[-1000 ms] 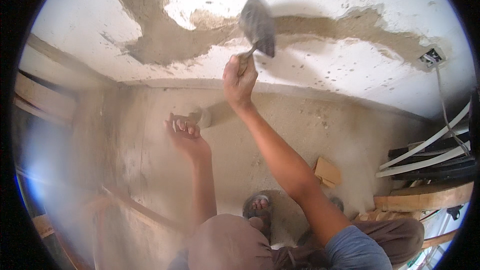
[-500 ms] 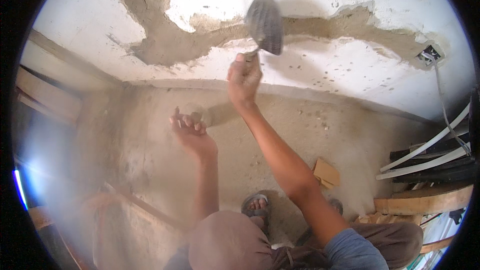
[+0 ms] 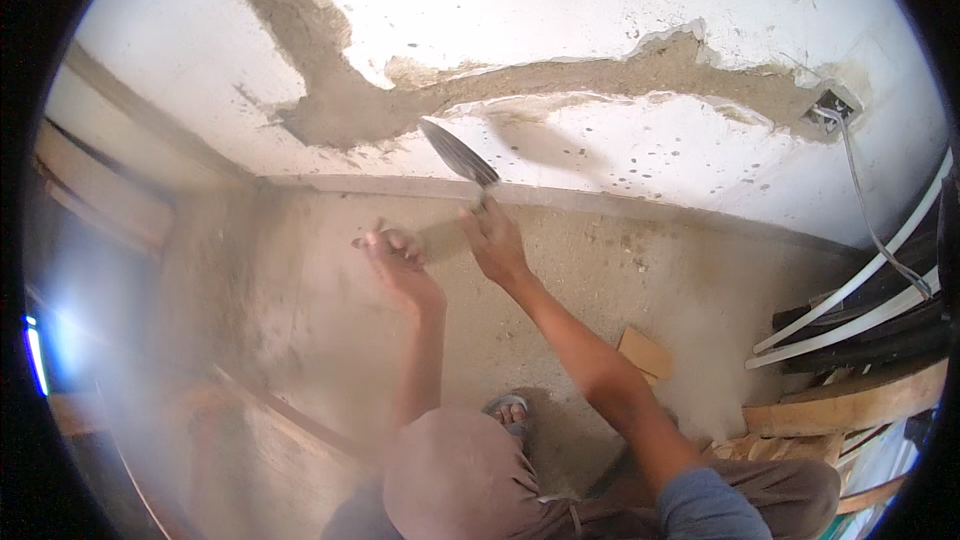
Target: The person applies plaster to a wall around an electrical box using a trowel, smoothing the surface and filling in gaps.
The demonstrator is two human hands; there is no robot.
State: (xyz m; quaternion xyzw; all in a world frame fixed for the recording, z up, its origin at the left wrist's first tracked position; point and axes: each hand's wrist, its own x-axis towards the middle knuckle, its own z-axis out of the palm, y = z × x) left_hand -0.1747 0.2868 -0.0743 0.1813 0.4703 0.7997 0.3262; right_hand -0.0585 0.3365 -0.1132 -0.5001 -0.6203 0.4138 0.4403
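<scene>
My right hand [image 3: 493, 243] is closed round the handle of a trowel [image 3: 459, 152]. The trowel's dark grey blade tilts up and to the left, its tip near the lower edge of a mortar-filled channel [image 3: 560, 77] in the white wall. Whether the tip touches the wall I cannot tell. To its left, my left hand [image 3: 395, 258] is raised over the floor with its fingers curled in. What those fingers hold, if anything, is too blurred to make out.
An open electrical box [image 3: 832, 112] with a hanging cable sits at the channel's right end. White conduits [image 3: 850, 325] and wooden boards [image 3: 850, 402] lie at the right. A brown piece of cardboard [image 3: 645, 353] rests on the dusty floor. Planks [image 3: 100, 175] stand at the left.
My right hand has come down from the wall, and the trowel has swung from upright to leaning left with its blade nearly edge-on. My left hand has shifted slightly to the right.
</scene>
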